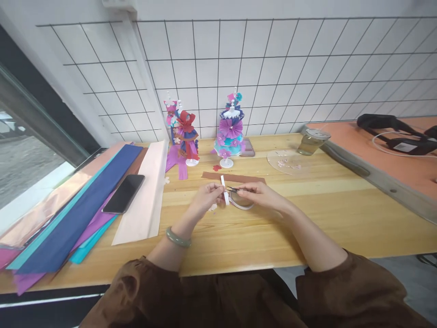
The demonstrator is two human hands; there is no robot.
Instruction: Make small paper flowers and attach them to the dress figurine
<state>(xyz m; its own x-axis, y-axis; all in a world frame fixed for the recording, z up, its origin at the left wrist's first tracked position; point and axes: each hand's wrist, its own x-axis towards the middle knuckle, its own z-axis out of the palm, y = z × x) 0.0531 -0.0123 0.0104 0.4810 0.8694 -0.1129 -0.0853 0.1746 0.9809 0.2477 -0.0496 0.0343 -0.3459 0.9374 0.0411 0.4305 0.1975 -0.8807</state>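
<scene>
White and narrow, a paper strip [223, 181] is pinched near its middle by the closed left hand [210, 195], jutting out past the fingers at both ends. Closed too, the right hand [254, 192] grips a small dark pointed tool [232, 189], its tips aimed at the strip; whether they touch it cannot be told. Right of the strip, partly under the right hand, a tape roll [243, 207] lies on the wooden counter [239, 246]. Just beyond the strip is a brown band [235, 177], with a red paper flower [217, 168] past it and decorated figures [231, 136] farther back. Well to the strip's left, a black phone [123, 194] rests on coloured sheets [85, 205]; well to its right stands a lidded cup [313, 141].
</scene>
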